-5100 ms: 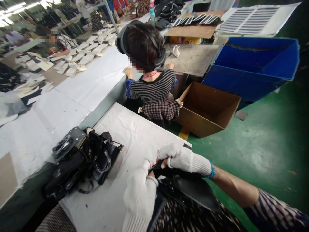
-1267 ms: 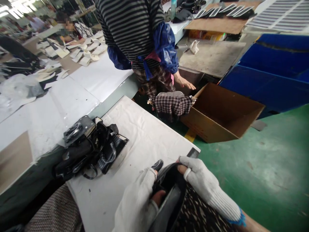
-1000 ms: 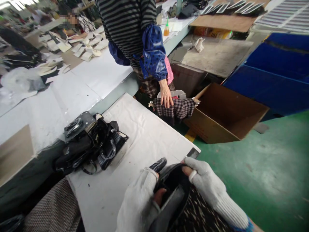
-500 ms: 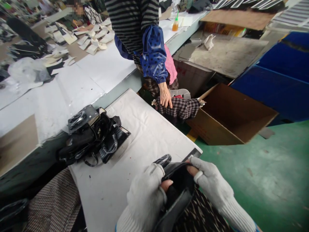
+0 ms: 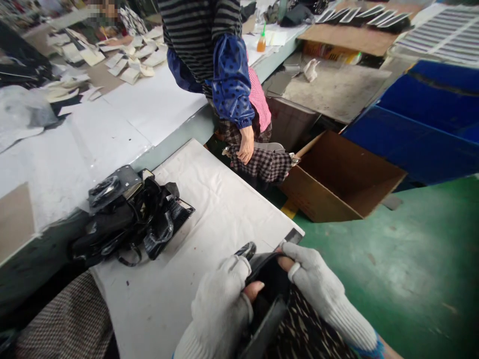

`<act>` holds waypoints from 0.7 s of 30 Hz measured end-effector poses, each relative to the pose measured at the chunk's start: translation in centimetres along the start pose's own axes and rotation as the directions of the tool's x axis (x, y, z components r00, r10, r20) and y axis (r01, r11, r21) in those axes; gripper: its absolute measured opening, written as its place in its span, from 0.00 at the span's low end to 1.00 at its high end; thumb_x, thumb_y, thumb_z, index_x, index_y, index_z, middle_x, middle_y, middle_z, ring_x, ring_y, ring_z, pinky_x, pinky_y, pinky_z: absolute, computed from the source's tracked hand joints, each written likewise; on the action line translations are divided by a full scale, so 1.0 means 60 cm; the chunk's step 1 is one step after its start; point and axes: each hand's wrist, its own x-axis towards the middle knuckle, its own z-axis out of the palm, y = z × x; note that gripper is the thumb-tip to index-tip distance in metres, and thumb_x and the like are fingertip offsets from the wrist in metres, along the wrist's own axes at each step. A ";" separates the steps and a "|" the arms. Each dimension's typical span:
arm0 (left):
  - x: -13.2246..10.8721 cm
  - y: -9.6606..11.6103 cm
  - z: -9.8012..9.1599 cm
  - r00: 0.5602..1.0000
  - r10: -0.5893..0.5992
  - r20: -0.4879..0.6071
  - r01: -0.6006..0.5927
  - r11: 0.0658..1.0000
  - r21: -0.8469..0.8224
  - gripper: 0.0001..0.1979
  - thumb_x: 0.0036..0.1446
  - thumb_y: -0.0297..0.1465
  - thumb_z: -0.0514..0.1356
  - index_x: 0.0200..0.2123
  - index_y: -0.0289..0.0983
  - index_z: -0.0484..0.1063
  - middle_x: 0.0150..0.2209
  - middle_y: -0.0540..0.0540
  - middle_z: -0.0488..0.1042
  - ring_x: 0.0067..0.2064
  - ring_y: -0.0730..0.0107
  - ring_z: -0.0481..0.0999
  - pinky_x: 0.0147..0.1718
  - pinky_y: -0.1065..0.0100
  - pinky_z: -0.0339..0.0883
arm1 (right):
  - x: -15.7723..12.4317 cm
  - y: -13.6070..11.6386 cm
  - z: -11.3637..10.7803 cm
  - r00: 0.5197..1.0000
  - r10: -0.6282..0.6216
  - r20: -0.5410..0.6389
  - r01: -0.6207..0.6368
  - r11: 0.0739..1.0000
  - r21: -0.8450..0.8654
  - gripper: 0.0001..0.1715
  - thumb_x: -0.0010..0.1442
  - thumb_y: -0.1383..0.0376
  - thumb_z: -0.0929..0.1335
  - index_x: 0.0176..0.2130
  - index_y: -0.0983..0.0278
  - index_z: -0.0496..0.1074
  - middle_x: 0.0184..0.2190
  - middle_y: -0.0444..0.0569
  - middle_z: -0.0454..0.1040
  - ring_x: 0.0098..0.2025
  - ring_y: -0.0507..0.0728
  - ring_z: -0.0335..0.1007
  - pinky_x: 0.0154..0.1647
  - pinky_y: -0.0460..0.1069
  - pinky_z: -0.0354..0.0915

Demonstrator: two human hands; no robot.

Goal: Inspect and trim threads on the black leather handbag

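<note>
White-papered worktable point(image 5: 209, 199), near edge; black leather shoe upper point(image 5: 267, 279) held over the lap, long axis running away from the body, opening uppermost; gloved right hand point(image 5: 318, 289) pinching its far rim, gloved left hand point(image 5: 220, 304) gripping the near side, thumb inside.

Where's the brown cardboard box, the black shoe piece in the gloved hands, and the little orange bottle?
cardboard box point(image 5: 318, 202): head view, on its front outer wall.
black shoe piece point(image 5: 271, 279): head view, on its dark inside.
orange bottle point(image 5: 261, 44): head view, on its body.

Glossy black leather piece point(image 5: 267, 271), white knit-cotton gloves, matt white paper-covered table point(image 5: 209, 209), brown cardboard box point(image 5: 337, 179).
</note>
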 end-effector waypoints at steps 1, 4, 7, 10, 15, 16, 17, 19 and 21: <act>0.001 0.007 -0.005 0.998 -0.050 0.034 0.049 0.998 0.029 0.13 0.61 0.44 0.56 0.45 0.48 0.75 0.44 0.46 0.79 0.41 0.57 0.80 0.31 0.64 0.67 | 0.001 -0.002 -0.001 1.000 -0.005 0.010 0.005 1.000 -0.007 0.15 0.57 0.57 0.60 0.33 0.61 0.72 0.31 0.47 0.76 0.36 0.58 0.72 0.37 0.50 0.62; 0.004 0.020 -0.023 0.975 -0.173 0.137 0.161 0.983 0.090 0.15 0.62 0.45 0.52 0.34 0.46 0.74 0.34 0.48 0.79 0.30 0.62 0.78 0.22 0.67 0.56 | 0.007 -0.009 -0.006 0.997 -0.038 0.069 0.042 0.998 -0.056 0.12 0.56 0.60 0.60 0.29 0.62 0.69 0.28 0.45 0.73 0.32 0.56 0.68 0.34 0.48 0.59; 0.004 0.018 -0.043 0.979 -0.129 0.156 0.130 0.992 0.006 0.15 0.62 0.44 0.53 0.34 0.44 0.75 0.31 0.48 0.79 0.30 0.64 0.78 0.22 0.70 0.59 | 0.017 -0.010 -0.014 0.988 -0.082 0.131 0.094 0.992 -0.086 0.08 0.55 0.62 0.62 0.28 0.62 0.67 0.26 0.44 0.69 0.31 0.54 0.64 0.32 0.48 0.57; 0.003 0.009 -0.059 0.987 -0.033 0.156 0.044 0.997 -0.069 0.14 0.62 0.40 0.53 0.38 0.43 0.77 0.34 0.47 0.80 0.35 0.65 0.78 0.29 0.71 0.66 | 0.034 -0.003 -0.021 0.949 -0.188 0.255 0.187 0.982 0.029 0.06 0.54 0.67 0.62 0.27 0.63 0.67 0.24 0.41 0.64 0.28 0.51 0.61 0.29 0.46 0.55; 0.004 -0.002 -0.065 0.984 0.066 0.164 -0.050 0.994 -0.098 0.11 0.64 0.37 0.54 0.37 0.44 0.77 0.34 0.48 0.78 0.37 0.66 0.77 0.39 0.68 0.70 | 0.059 0.000 -0.030 0.879 -0.325 0.348 0.288 0.945 0.154 0.06 0.53 0.70 0.64 0.30 0.66 0.71 0.24 0.40 0.65 0.28 0.50 0.60 0.28 0.45 0.55; 0.003 -0.002 -0.065 0.984 0.078 0.161 -0.062 0.993 -0.104 0.10 0.64 0.38 0.56 0.38 0.43 0.77 0.35 0.48 0.78 0.38 0.66 0.77 0.40 0.67 0.71 | 0.061 -0.003 -0.032 0.876 -0.335 0.346 0.302 0.942 0.147 0.07 0.54 0.70 0.64 0.30 0.66 0.72 0.24 0.41 0.65 0.28 0.50 0.61 0.29 0.45 0.55; 0.002 -0.003 -0.064 0.984 0.083 0.158 -0.067 0.992 -0.108 0.10 0.64 0.39 0.57 0.40 0.42 0.76 0.37 0.48 0.78 0.39 0.66 0.77 0.41 0.65 0.72 | 0.063 -0.007 -0.033 0.873 -0.343 0.345 0.314 0.939 0.140 0.07 0.55 0.69 0.64 0.30 0.66 0.72 0.24 0.41 0.66 0.28 0.50 0.61 0.29 0.45 0.56; -0.002 -0.003 -0.063 0.986 0.081 0.148 -0.064 0.991 -0.114 0.12 0.64 0.41 0.58 0.44 0.39 0.74 0.41 0.46 0.77 0.41 0.66 0.77 0.41 0.62 0.73 | 0.064 -0.016 -0.037 0.868 -0.351 0.352 0.326 0.936 0.130 0.08 0.55 0.70 0.64 0.31 0.66 0.73 0.24 0.40 0.66 0.29 0.50 0.62 0.30 0.45 0.56; -0.007 -0.002 -0.060 0.988 0.077 0.136 -0.061 0.991 -0.117 0.14 0.64 0.41 0.59 0.45 0.38 0.73 0.44 0.45 0.75 0.41 0.66 0.76 0.41 0.61 0.74 | 0.064 -0.024 -0.040 0.864 -0.364 0.349 0.343 0.931 0.122 0.07 0.56 0.71 0.65 0.32 0.65 0.73 0.26 0.40 0.68 0.30 0.50 0.63 0.31 0.44 0.57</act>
